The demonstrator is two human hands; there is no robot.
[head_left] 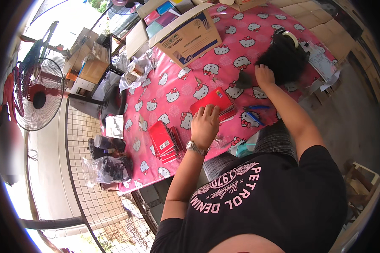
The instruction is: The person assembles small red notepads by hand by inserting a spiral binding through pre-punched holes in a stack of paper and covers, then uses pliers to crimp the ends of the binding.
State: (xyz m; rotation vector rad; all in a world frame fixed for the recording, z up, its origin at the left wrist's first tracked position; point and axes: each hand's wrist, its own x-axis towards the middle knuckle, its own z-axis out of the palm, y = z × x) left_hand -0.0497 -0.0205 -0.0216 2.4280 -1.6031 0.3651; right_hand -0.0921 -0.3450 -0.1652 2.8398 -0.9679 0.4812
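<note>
My left hand, a watch on its wrist, rests at the near edge of a small stack of red notebooks. Its fingers bend over the top cover; the thumb is hidden. At the far right my right hand is at the edge of a black pile of fine strands or mesh. Its fingers are drawn together there, and what they pinch is too small to make out. Left of my left hand lies a fanned stack of red spiral notebooks. Blue-handled pliers lie between my arms.
A pink patterned cloth covers the table. An open cardboard box stands at the back. A tape roll and papers lie beside the black pile. Plastic-wrapped items sit at the left edge; a fan stands beyond.
</note>
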